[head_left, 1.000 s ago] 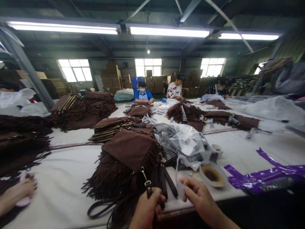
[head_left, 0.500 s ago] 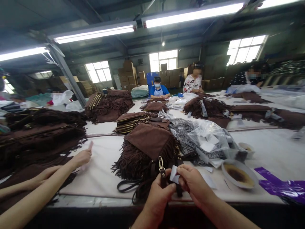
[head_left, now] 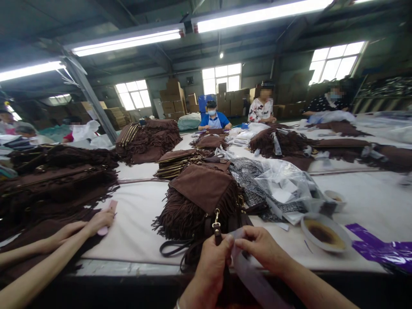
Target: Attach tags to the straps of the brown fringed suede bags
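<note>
My left hand (head_left: 210, 262) is closed around a dark brown strap (head_left: 218, 237), just below its gold swivel clasp (head_left: 216, 219). Close beside it, my right hand (head_left: 264, 248) pinches a thin translucent white strip (head_left: 252, 277). The strip hangs down below my fingers, and its upper end meets the left thumb at the strap. Just beyond both hands a brown fringed bag (head_left: 202, 189) sits on the white-covered table, flap facing me. A thin strap loop (head_left: 174, 251) trails from its near side.
To the right stand a bowl of brown liquid (head_left: 325, 234), a smaller cup (head_left: 335, 198), purple plastic (head_left: 383, 246) and a clear bag of white papers (head_left: 286, 184). At left, a co-worker's hands (head_left: 99, 223) hold a pinkish strip beside stacked brown bags (head_left: 58, 180).
The small white piece in my right hand now shows as a long strip hanging down, brought against the strap at my left thumb. The co-worker's hand at left has moved nearer and lower.
</note>
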`<action>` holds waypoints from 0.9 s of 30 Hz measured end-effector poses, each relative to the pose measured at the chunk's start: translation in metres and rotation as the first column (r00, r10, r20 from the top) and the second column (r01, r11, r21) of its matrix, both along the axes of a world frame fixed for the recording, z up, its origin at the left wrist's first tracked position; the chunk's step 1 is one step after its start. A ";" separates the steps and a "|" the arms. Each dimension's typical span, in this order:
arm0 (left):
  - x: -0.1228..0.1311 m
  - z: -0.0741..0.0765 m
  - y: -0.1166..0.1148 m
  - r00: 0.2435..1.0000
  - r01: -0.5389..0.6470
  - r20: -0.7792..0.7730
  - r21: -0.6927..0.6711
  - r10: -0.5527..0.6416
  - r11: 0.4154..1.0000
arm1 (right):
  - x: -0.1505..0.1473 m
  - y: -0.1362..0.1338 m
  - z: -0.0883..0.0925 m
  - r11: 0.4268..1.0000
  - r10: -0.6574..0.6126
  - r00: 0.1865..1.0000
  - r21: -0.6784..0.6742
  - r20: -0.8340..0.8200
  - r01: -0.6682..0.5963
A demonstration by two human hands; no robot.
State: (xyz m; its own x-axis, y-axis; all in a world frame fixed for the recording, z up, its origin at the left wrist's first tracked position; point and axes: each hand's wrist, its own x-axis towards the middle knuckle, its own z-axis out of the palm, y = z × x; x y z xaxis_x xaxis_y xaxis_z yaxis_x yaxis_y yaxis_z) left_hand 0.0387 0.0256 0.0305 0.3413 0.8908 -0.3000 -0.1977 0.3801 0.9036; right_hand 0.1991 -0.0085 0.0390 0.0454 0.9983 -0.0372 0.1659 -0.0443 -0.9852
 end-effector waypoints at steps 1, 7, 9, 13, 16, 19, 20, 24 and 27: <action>0.000 -0.001 0.001 1.000 -0.013 -0.020 0.008 0.013 1.000 | -0.001 0.000 -0.002 1.000 -0.006 1.000 -0.008 -0.022 0.006; 0.001 -0.002 0.000 0.999 0.050 -0.003 0.053 -0.050 0.997 | 0.009 0.000 0.000 0.995 -0.095 0.991 0.015 -0.096 0.097; 0.001 0.002 -0.003 0.996 0.088 -0.004 0.045 -0.088 0.995 | 0.013 -0.001 0.003 0.997 -0.076 0.984 0.002 -0.161 0.077; 0.005 0.011 -0.007 0.991 0.129 -0.047 0.074 -0.126 0.989 | 0.011 -0.001 0.001 0.999 -0.050 0.984 -0.010 -0.173 0.049; 0.008 0.012 -0.007 0.987 0.121 -0.116 0.060 -0.114 0.991 | 0.008 -0.003 -0.005 0.995 -0.101 0.995 0.015 -0.025 0.102; 0.010 0.010 -0.006 0.980 0.075 -0.190 0.060 -0.062 0.995 | 0.024 -0.008 -0.009 0.978 -0.202 0.934 0.117 0.295 0.175; 0.011 0.009 -0.004 0.978 0.063 -0.201 0.070 -0.048 0.996 | 0.036 -0.012 -0.009 0.962 -0.261 0.869 0.185 0.420 0.200; 0.010 0.007 0.001 0.975 0.048 -0.221 0.075 -0.031 0.996 | 0.108 -0.041 -0.016 0.856 -0.514 0.360 0.433 0.779 0.284; 0.010 0.008 0.003 0.966 0.058 -0.256 0.087 -0.034 0.995 | 0.164 -0.067 -0.038 0.815 -0.436 -0.004 0.396 0.900 0.424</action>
